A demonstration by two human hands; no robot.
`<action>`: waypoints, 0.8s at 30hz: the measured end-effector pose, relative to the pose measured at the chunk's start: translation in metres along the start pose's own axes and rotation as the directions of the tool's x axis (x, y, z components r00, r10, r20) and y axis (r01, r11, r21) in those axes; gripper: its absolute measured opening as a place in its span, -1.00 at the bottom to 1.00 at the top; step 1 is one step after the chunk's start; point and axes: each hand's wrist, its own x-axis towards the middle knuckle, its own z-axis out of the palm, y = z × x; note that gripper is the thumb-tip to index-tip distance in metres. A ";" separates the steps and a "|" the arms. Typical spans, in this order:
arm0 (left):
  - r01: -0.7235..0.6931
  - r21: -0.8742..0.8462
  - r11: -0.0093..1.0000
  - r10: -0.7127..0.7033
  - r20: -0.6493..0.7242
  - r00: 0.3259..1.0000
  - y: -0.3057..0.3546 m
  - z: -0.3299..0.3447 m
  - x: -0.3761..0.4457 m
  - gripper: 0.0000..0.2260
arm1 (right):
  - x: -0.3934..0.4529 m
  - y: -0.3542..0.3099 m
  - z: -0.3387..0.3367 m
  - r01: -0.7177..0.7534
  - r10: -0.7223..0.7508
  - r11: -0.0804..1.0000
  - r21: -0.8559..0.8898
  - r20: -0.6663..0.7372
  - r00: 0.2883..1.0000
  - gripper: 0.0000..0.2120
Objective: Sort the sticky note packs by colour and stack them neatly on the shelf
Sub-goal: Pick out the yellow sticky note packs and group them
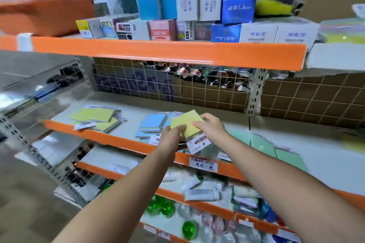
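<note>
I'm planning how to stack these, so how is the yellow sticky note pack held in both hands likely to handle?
The yellow sticky note pack looks like a flat square block, so probably fairly stiff and light. Its glossy wrapper may be slippery; the left hand and right hand both hold its edges. The printed label flap hanging below seems floppy and could snag. Flat faces should stack without rolling.

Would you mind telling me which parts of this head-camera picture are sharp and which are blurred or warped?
Head view: the square yellow sticky note pack, held by both the left hand and the right hand, is fairly sharp; the edges smear with blur, notably the top-left; the long orange shelf beam bows from wide-angle distortion.
</note>
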 end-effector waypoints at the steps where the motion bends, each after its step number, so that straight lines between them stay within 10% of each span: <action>1: -0.012 0.001 1.000 0.012 -0.025 1.000 0.002 -0.011 0.003 -0.78 | 0.001 -0.005 0.012 0.007 -0.007 1.000 0.000 -0.007 1.000 -0.88; 24: 0.022 0.108 0.994 0.017 -0.345 0.938 0.057 -0.167 0.052 -0.90 | 0.065 -0.080 0.177 0.079 -0.078 0.997 0.007 0.267 0.961 -0.78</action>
